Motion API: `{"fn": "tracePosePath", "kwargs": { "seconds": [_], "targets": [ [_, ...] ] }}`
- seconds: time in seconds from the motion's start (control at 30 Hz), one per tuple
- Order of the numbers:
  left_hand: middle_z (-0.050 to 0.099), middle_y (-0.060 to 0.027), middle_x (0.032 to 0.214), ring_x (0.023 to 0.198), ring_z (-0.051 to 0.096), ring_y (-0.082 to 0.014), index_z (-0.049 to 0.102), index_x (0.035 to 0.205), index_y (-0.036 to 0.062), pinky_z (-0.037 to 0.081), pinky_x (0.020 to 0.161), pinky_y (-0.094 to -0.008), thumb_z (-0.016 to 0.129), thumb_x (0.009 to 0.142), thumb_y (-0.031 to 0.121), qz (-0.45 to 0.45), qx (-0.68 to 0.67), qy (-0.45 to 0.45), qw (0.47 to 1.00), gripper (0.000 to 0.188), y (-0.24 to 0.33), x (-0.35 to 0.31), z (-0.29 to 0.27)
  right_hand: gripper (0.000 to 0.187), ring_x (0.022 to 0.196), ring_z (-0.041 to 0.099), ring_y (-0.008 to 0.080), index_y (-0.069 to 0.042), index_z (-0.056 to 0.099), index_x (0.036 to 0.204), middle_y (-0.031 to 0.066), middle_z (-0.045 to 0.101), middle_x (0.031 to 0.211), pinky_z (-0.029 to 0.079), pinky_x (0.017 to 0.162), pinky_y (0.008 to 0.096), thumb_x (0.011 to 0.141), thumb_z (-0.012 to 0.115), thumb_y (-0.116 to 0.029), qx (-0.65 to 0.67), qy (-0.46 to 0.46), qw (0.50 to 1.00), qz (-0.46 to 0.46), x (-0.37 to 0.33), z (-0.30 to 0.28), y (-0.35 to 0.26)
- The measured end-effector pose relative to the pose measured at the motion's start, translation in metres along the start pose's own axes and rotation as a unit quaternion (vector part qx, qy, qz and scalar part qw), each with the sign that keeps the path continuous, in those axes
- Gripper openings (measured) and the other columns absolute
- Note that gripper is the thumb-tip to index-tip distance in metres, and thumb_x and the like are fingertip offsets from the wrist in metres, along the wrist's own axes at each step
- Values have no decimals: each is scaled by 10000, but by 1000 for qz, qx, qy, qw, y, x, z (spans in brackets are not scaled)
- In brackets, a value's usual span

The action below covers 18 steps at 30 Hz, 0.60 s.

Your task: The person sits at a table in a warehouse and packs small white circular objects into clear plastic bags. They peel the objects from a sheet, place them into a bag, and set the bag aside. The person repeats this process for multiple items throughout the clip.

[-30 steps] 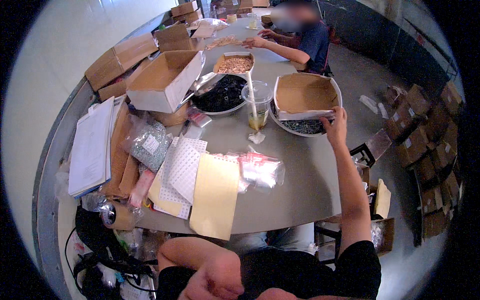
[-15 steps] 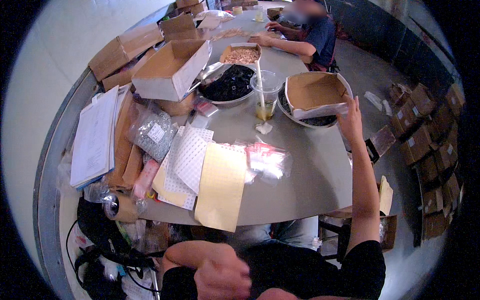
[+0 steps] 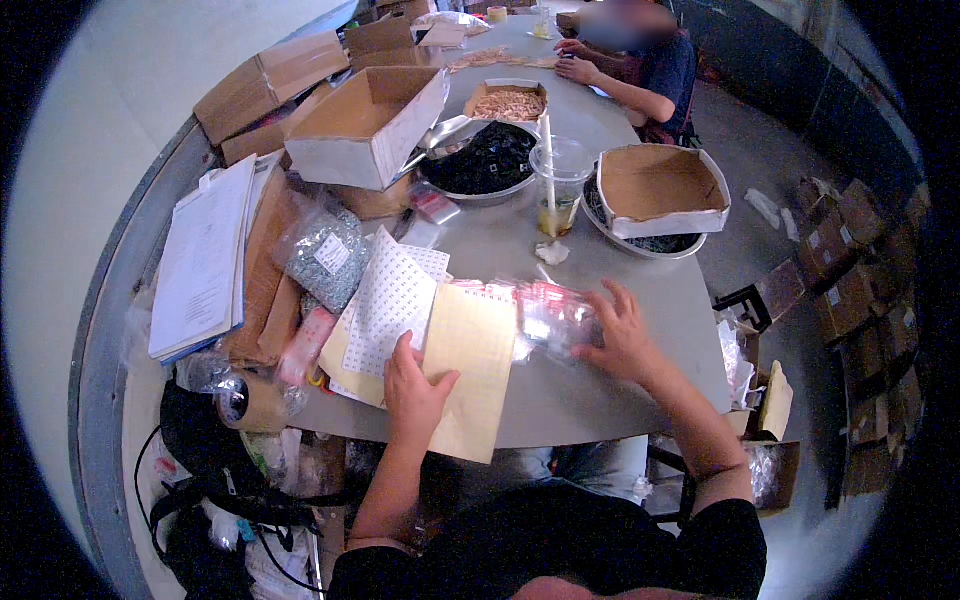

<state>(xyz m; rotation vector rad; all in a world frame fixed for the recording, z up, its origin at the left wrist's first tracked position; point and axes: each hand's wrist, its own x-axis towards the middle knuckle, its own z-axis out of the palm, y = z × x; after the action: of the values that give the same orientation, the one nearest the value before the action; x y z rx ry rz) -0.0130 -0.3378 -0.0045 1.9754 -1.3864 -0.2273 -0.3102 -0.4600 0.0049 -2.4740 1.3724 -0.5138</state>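
Note:
My left hand (image 3: 413, 388) is over the left edge of a yellow sheet (image 3: 473, 385), thumb and fingers apart, nothing in its grasp. White sheets of small printed labels (image 3: 385, 310) lie beside and partly under that sheet. My right hand (image 3: 622, 338) is spread at the right end of a pile of clear zip bags with red strips (image 3: 548, 312); its fingertips reach the bags, though whether they touch cannot be made out. Behind the bags stands a clear plastic cup (image 3: 560, 185) with a straw. A white-sided cardboard tray (image 3: 664, 190) rests on a metal bowl (image 3: 655, 247) of dark pieces.
Another metal bowl (image 3: 490, 198) holds black pieces, near a small box of tan pieces (image 3: 508, 103). On the left are a large open carton (image 3: 350, 140), a bag of grey-green bits (image 3: 325, 260) and stacked papers (image 3: 205, 260). A co-worker (image 3: 665, 80) sits at the far side.
My right hand has left the cardboard tray and come down to the zip bags. My left hand has moved up from near my body to the yellow sheet. The view has shifted slightly.

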Motion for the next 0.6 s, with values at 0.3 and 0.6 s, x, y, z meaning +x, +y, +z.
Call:
{"fn": "tracePosePath", "kwargs": {
  "seconds": [0.3, 0.6],
  "targets": [
    [544, -97, 739, 648, 548, -223, 617, 966, -17, 451, 616, -345, 698, 776, 83, 0, -159, 47, 986, 229, -42, 0, -12, 804, 1365, 202, 475, -161, 441, 1355, 212, 239, 1489, 213, 1081, 619, 721, 694, -586, -53, 26, 997, -55, 3, 15, -21],
    [640, -43, 1047, 896, 592, -101, 562, 1170, 0, 475, 801, -256, 528, 940, 62, -90, -466, 9, 880, 240, -52, -19, -42, 626, 1311, 347, 411, -96, 484, 1276, 209, 352, 1408, 336, 1073, 478, 749, 777, -266, 147, 33, 976, -158, 23, 20, -71]
  ]
}}
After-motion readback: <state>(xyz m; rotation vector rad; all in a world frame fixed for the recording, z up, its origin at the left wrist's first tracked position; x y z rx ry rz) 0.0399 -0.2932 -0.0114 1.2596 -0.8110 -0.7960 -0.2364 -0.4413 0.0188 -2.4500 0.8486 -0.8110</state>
